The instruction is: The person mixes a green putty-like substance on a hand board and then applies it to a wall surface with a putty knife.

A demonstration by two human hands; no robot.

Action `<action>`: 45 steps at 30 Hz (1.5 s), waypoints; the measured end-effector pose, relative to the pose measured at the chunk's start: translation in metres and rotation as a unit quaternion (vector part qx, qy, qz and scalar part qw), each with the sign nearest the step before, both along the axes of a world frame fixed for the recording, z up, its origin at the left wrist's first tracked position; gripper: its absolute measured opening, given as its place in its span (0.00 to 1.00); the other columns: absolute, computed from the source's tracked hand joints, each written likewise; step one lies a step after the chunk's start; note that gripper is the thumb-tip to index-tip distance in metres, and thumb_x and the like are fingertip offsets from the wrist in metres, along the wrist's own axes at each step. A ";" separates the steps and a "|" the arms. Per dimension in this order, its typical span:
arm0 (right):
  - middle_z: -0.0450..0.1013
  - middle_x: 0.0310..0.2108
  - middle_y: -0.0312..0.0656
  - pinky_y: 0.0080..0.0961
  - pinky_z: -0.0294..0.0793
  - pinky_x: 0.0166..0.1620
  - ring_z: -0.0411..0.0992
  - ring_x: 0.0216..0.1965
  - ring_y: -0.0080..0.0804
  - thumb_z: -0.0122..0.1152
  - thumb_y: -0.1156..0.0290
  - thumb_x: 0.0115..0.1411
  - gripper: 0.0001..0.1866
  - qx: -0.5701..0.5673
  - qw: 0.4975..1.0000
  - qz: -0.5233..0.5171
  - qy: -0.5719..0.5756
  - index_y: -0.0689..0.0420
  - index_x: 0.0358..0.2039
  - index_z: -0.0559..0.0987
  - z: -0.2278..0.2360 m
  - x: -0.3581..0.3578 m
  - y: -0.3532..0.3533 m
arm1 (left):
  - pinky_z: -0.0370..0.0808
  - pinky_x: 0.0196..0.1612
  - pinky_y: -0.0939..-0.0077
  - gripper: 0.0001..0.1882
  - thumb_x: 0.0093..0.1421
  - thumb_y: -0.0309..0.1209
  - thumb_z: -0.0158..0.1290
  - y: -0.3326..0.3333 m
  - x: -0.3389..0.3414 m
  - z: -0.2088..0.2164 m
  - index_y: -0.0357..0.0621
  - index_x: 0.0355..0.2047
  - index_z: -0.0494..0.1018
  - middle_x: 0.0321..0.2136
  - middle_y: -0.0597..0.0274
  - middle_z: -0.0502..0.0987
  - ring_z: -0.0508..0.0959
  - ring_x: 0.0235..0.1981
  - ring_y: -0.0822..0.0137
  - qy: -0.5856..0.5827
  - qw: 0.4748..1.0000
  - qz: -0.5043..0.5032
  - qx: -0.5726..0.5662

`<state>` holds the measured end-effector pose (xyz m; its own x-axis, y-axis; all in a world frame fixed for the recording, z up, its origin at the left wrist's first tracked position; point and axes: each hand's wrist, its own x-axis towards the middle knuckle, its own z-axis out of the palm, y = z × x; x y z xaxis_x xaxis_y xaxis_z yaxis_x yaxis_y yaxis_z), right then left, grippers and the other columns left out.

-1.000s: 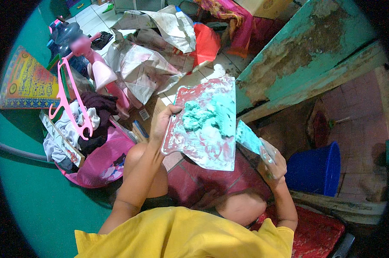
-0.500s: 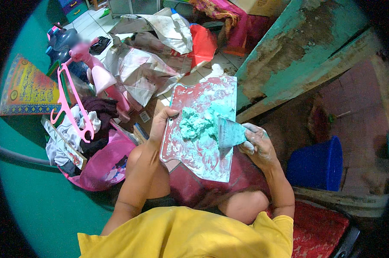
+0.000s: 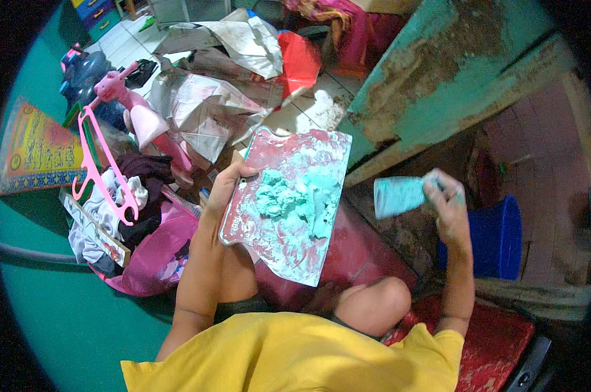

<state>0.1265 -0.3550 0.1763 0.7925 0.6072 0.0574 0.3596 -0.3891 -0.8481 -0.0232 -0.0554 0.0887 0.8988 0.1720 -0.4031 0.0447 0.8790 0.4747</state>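
Note:
My left hand [image 3: 232,181] grips the left edge of a flat red board [image 3: 262,251], thumb on top, holding it over my lap. White and turquoise smears cover much of the board. A lumpy mound of turquoise putty [image 3: 295,199] lies on its middle and right part. Out to the right, apart from the board, my right hand [image 3: 447,196] is closed round the handle of a putty knife [image 3: 398,196]. Turquoise putty coats its wide blade, which points left. The knife's handle is mostly hidden by my fingers, and whitish residue marks the hand.
A peeling turquoise wooden panel [image 3: 432,78] slants across the upper right. Beyond my right hand stands a blue bucket [image 3: 494,238]. On the left are a pink basket [image 3: 155,261] with clothes, a pink hanger [image 3: 102,166] and a pink toy [image 3: 138,111]. Crumpled sheets [image 3: 207,108] cover floor tiles ahead.
My right hand has lifted the putty knife off the board and swung it right. The board has shifted slightly left and down in my left hand, and the view has moved a little.

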 end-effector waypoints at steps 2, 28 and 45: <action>0.66 0.19 0.36 0.20 0.63 0.32 0.63 0.26 0.21 0.52 0.66 0.55 0.12 -0.071 0.995 0.031 -0.055 0.63 0.22 0.70 0.022 0.008 0.013 | 0.74 0.31 0.71 0.12 0.48 0.29 0.43 0.001 0.001 -0.010 0.33 0.30 0.70 0.26 0.54 0.75 0.75 0.22 0.63 0.011 0.998 -0.063 -0.016; 0.70 0.21 0.35 0.21 0.65 0.32 0.65 0.25 0.19 0.53 0.67 0.55 0.11 -0.043 0.989 0.108 0.086 0.63 0.25 0.74 -0.045 -0.012 0.043 | 0.73 0.32 0.74 0.16 0.50 0.37 0.43 -0.028 0.010 -0.023 0.38 0.34 0.68 0.25 0.60 0.73 0.74 0.24 0.68 0.087 0.984 -0.086 0.128; 0.59 0.18 0.37 0.25 0.62 0.20 0.61 0.19 0.30 0.54 0.80 0.41 0.22 -0.085 0.803 0.250 -0.534 0.65 0.41 0.72 -0.030 -0.065 0.051 | 0.74 0.36 0.71 0.18 0.56 0.40 0.40 -0.040 0.019 -0.013 0.37 0.38 0.66 0.30 0.57 0.73 0.75 0.28 0.66 0.024 0.998 0.036 0.046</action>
